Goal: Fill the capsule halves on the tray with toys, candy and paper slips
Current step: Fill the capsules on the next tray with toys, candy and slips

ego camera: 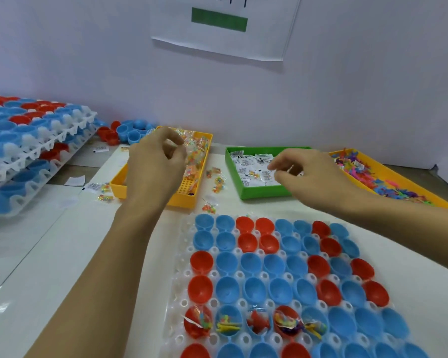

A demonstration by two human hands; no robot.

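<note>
My left hand [155,164] hangs over the yellow candy bin [192,161], fingers curled in with thumb and fingertips drawn close together; I cannot tell whether they already pinch a candy packet. My right hand [305,174] reaches into the green box [259,189] of paper slips [248,164], fingers bent toward the pile, thumb close under them, though I see no slip clearly held. Further right, a second yellow bin [398,187] holds the small coloured toys [357,166].

Near me lies the white tray [181,303] of red and blue capsule halves [274,264]. I judge the job barely started: about five cups in one near row, from the left, hold toys and candy, while the rows beyond and that row's right end look bare. At far left a stack of trays [34,140] waits, and loose candy packets [217,177] lie between the bins.
</note>
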